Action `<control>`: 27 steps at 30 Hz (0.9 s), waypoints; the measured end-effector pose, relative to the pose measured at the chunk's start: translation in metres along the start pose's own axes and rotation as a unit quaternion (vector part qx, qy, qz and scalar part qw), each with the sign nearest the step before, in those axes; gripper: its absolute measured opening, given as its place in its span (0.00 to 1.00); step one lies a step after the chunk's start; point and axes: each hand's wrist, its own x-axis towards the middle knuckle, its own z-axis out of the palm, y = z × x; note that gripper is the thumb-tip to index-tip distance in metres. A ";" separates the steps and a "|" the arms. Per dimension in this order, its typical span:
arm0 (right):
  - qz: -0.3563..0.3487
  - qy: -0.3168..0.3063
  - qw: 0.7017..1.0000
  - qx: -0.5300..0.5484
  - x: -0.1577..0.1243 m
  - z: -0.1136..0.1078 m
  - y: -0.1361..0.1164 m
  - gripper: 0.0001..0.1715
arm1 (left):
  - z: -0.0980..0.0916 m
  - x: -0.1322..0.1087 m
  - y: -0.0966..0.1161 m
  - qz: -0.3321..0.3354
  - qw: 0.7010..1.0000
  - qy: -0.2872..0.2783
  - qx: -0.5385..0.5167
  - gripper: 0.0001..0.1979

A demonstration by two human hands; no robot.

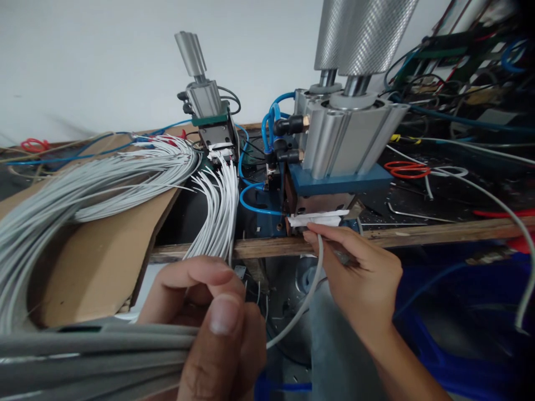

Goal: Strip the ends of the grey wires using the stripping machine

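My left hand is closed round a thick bundle of grey cables at the bottom left, close to the camera, thumb on top. My right hand pinches the end of a single grey cable and holds it at the white-taped jaw under a pneumatic press. That cable curves down from the fingers back toward my left hand.
A large coil of white wires lies on cardboard at left. More cut wires hang over the wooden bench edge. A second small press stands behind. Red-handled scissors and tangled cables lie at right.
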 end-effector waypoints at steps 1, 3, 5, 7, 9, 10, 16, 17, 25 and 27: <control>-0.001 -0.001 1.000 0.000 0.000 0.000 0.000 0.11 | 0.000 0.000 0.000 0.003 1.000 0.001 0.001 0.09; -0.002 -0.003 1.000 0.003 0.000 0.000 -0.001 0.11 | 0.001 -0.001 0.001 0.001 1.000 0.006 0.002 0.09; 0.000 -0.006 1.000 0.008 0.001 0.000 -0.001 0.11 | 0.002 -0.002 0.002 -0.005 1.000 0.009 0.007 0.08; 0.004 -0.008 1.000 0.011 0.001 0.001 -0.002 0.10 | 0.003 -0.002 0.002 -0.007 1.000 0.014 0.012 0.08; 0.004 -0.010 1.000 0.013 0.002 0.001 -0.002 0.10 | 0.004 -0.002 0.002 -0.003 1.000 0.015 0.010 0.07; 0.003 -0.011 1.000 0.013 0.002 0.001 -0.002 0.10 | 0.004 -0.002 0.002 0.000 1.000 0.015 0.007 0.06; 0.006 -0.004 1.000 0.012 0.001 0.000 -0.001 0.09 | 0.007 -0.001 0.000 0.015 1.000 0.021 0.008 0.05; 0.006 -0.003 1.000 0.014 0.001 0.000 -0.001 0.09 | 0.008 -0.001 0.000 0.014 1.000 0.025 0.008 0.05; 0.000 0.002 1.000 0.017 -0.002 0.002 0.002 0.09 | 0.004 -0.002 0.001 0.009 1.000 0.017 0.005 0.07; -0.004 0.006 1.000 0.024 -0.002 0.002 0.002 0.09 | 0.003 -0.001 0.000 0.010 1.000 0.016 0.006 0.09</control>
